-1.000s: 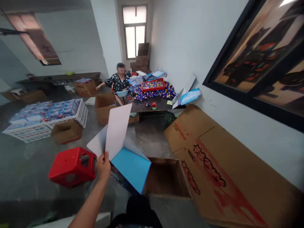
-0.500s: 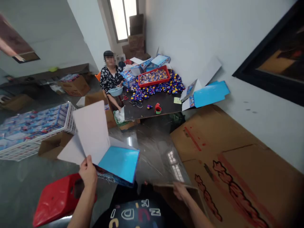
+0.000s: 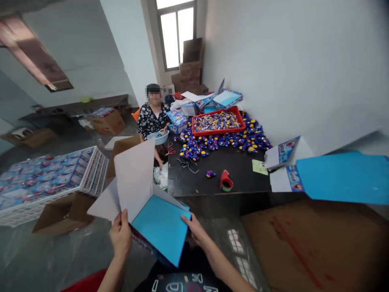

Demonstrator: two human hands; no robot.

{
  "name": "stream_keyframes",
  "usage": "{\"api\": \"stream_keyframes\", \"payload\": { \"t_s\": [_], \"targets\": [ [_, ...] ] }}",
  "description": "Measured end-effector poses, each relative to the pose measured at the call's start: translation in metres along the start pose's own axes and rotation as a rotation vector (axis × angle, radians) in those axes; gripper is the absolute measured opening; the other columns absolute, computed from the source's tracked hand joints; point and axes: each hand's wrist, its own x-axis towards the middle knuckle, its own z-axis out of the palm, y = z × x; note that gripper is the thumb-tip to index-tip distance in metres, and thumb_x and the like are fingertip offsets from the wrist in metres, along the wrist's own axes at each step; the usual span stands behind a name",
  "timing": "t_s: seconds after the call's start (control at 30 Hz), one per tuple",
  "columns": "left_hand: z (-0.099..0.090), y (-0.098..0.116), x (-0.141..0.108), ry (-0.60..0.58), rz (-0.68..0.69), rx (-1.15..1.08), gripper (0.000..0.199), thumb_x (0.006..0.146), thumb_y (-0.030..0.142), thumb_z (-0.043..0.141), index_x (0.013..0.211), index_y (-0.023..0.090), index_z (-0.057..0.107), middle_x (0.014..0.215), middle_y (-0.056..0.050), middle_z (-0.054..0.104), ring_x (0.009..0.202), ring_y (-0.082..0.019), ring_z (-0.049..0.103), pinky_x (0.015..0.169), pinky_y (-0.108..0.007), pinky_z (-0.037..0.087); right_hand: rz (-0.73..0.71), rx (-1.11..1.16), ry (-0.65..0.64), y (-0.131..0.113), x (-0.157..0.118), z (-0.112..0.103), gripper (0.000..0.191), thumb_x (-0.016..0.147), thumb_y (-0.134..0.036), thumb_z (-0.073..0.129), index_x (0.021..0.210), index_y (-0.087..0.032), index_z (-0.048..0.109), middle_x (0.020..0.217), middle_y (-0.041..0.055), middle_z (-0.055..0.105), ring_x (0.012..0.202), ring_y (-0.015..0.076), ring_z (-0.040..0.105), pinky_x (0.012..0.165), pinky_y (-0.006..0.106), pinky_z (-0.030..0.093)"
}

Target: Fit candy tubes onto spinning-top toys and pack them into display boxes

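Note:
I hold an unfolded blue carton with white flaps in front of me. My left hand grips its left edge at the base of the raised white flap. My right hand holds the carton's right edge. The blue panel faces up and tilts toward me.
A person sits at a black table strewn with small blue and yellow toys, a red tray, a tape roll and flat blue cartons. Brown cardboard lies right; open boxes and a white crate stand left.
My right hand left the brown box and took hold of the carton's right edge. The view moved closer to the table; the red stool slipped nearly out of sight.

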Motion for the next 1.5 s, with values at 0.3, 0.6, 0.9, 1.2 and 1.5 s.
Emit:
{"api": "stream_keyframes", "payload": {
  "t_s": [0.3, 0.6, 0.9, 1.2, 1.5],
  "targets": [
    [0.112, 0.054, 0.087, 0.115, 0.042, 0.108, 0.061, 0.086, 0.059, 0.063, 0.125, 0.014, 0.081, 0.122, -0.015, 0.078, 0.116, -0.033, 0.071, 0.120, -0.052, 0.047, -0.077, 0.050, 0.015, -0.134, 0.128, -0.080, 0.080, 0.062, -0.072, 0.091, 0.121, -0.028, 0.059, 0.105, 0.0026, 0.075, 0.095, 0.0266, 0.072, 0.082, 0.042, 0.062],
    [0.177, 0.090, 0.100, 0.195, 0.123, 0.680, 0.065, 0.083, 0.034, 0.056, 0.141, 0.007, 0.073, 0.117, -0.021, 0.073, 0.134, -0.039, 0.059, 0.125, -0.056, 0.043, 0.038, -0.039, -0.084, -0.227, 0.311, -0.133, 0.047, 0.102, -0.039, 0.070, 0.142, -0.019, 0.058, 0.127, 0.0091, 0.067, 0.098, 0.0181, 0.069, 0.081, 0.035, 0.064],
    [0.225, 0.103, 0.122, -0.018, 0.085, 0.976, 0.055, 0.090, 0.036, 0.046, 0.126, 0.016, 0.082, 0.108, -0.016, 0.065, 0.095, -0.032, 0.064, 0.102, -0.053, 0.057, -0.018, -0.491, 0.041, -0.213, 0.387, -0.183, 0.043, 0.103, -0.042, 0.069, 0.137, -0.017, 0.063, 0.133, 0.0107, 0.067, 0.114, 0.0234, 0.068, 0.098, 0.046, 0.061],
    [0.276, 0.093, 0.145, -0.319, 0.152, 0.937, 0.062, 0.092, 0.046, 0.048, 0.139, 0.015, 0.074, 0.118, -0.017, 0.069, 0.098, -0.031, 0.066, 0.104, -0.050, 0.057, -0.179, -1.116, 0.251, -0.308, 0.464, -0.230, 0.088, 0.092, -0.051, 0.076, 0.168, -0.034, 0.037, 0.182, 0.0102, 0.004, 0.167, 0.0422, 0.003, 0.133, 0.065, 0.018],
    [0.270, 0.026, 0.133, -0.513, 0.800, 0.765, 0.035, 0.084, 0.039, 0.071, 0.116, 0.031, 0.081, 0.137, -0.014, 0.073, 0.116, -0.037, 0.074, 0.088, -0.050, 0.068, 0.149, -1.296, 0.340, -0.396, 0.566, -0.220, 0.103, 0.083, -0.074, 0.077, 0.170, -0.041, 0.032, 0.182, 0.0171, 0.007, 0.159, 0.0559, 0.024, 0.114, 0.084, 0.031]
  ]
}}
